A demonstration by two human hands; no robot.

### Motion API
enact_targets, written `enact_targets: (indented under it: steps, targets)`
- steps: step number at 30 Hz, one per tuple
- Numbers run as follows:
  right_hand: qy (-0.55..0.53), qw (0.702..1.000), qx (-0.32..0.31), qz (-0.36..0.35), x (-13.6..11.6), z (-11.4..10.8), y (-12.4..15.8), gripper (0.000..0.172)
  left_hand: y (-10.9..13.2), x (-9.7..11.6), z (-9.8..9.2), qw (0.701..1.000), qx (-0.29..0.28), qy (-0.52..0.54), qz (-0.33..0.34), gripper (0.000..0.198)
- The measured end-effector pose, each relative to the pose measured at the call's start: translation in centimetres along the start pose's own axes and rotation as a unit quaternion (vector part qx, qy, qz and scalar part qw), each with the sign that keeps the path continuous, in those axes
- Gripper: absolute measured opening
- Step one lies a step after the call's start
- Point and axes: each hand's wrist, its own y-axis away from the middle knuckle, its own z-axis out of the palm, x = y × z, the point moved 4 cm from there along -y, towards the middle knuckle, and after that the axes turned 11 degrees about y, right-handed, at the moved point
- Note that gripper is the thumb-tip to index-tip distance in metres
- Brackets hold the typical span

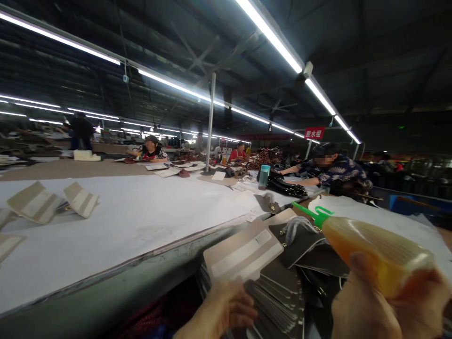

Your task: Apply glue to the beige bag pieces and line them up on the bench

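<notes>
My right hand (381, 301) is wrapped round a clear plastic glue bottle (377, 245) partly filled with amber liquid. The bottle lies tilted, its green nozzle (310, 214) pointing left and up. In front of me, my left hand (226, 308) has its fingers curled at the lower edge of a beige panel (243, 254) with a paler strip across it; motion blurs the fingertips. Below that panel is a fanned stack of dark panels (282, 294). Beside it to the right lie dark pieces (300, 240) with small metal fittings and a wrapped strap.
A white-covered table (141, 226) stretches to the left, with several beige pieces (37, 202) standing on it. Farther back are a teal-lidded bottle (263, 177), a pile of black pieces (287, 183) and a co-worker (339, 169) reaching over it. A pole (211, 122) rises behind.
</notes>
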Motion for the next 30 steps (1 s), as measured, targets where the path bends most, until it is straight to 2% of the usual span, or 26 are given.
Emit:
enact_targets:
  steps: [2, 5, 8, 11, 16, 23, 26, 28, 30]
  targets:
    - [-0.007, 0.999, 0.034, 0.040, -0.6, 0.3, -0.1, 0.070, 0.9, 1.0, -2.7, 0.997, 0.056, -0.034, 0.048, 0.044]
    - [-0.045, 0.995, 0.025, 0.091, -0.8, 1.4, -0.3, 0.061, 1.3, 3.1, -6.0, 0.975, 0.142, -0.092, 0.147, 0.055]
    - [-0.097, 0.989, -0.032, 0.102, 0.1, 2.9, -0.3, 0.059, 0.9, 4.8, -6.9, 0.946, 0.176, -0.154, 0.225, 0.058]
    - [-0.142, 0.976, -0.106, 0.123, 0.8, 4.2, 0.1, 0.056, -0.2, 5.6, -5.4, 0.935, 0.133, -0.203, 0.259, 0.046]
    - [-0.215, 0.938, -0.217, 0.165, 0.5, 5.6, 1.4, 0.041, -1.5, 5.2, -2.4, 0.938, 0.043, -0.239, 0.247, 0.035]
    - [-0.238, 0.911, -0.260, 0.215, 2.1, 6.5, 1.6, 0.037, 0.0, 3.0, 1.1, 0.940, -0.068, -0.250, 0.221, 0.020]
    - [-0.245, 0.910, -0.262, 0.209, 1.9, 6.5, 1.4, 0.036, -0.3, 2.9, 1.9, 0.958, -0.060, -0.209, 0.189, 0.028]
    - [-0.245, 0.911, -0.268, 0.196, 1.2, 6.1, 1.5, 0.037, -0.8, 3.1, 2.3, 0.976, -0.033, -0.156, 0.148, 0.039]
    - [-0.238, 0.915, -0.272, 0.177, 0.4, 5.6, 1.7, 0.039, -1.1, 3.6, 3.1, 0.989, -0.029, -0.098, 0.103, 0.044]
